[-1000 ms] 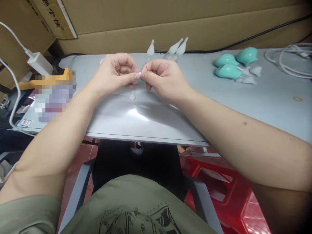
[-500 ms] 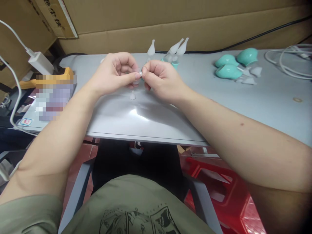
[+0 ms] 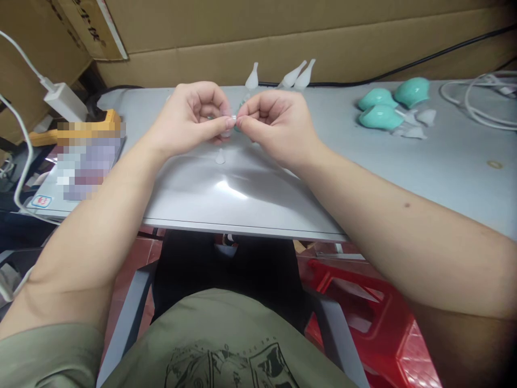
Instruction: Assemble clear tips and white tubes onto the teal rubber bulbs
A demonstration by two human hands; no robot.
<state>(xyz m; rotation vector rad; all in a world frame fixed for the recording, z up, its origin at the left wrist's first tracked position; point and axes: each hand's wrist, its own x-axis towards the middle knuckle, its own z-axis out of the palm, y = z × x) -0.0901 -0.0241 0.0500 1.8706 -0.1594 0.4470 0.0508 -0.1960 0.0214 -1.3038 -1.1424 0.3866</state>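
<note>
Over the table, my left hand [image 3: 194, 114] pinches a small clear plastic piece [image 3: 233, 118] between thumb and fingers. Fingertips of my right hand [image 3: 278, 121] close on its other end, so the two hands nearly meet. Most of the piece is hidden by the fingers. Just below them, a small translucent cone-shaped tip [image 3: 220, 157] stands on the table. Behind my right hand rise white teardrop-shaped nozzles, one [image 3: 252, 77] upright and two [image 3: 306, 75] leaning right; their lower parts are hidden. A bit of teal shows behind the fingertips.
Teal squeeze bulbs [image 3: 379, 117] with pale nozzles lie on the grey table [image 3: 436, 178] at right, near a coiled white cable [image 3: 464, 105]. At left are a white charger [image 3: 67, 102] and a yellow tool [image 3: 113, 121]. Cardboard [image 3: 242, 27] stands behind; a red stool [image 3: 363, 312] is below.
My right hand has tilted and risen slightly, and its fingers cover more of the nozzles' bases. My left hand stays almost in place, still pinching the clear piece.
</note>
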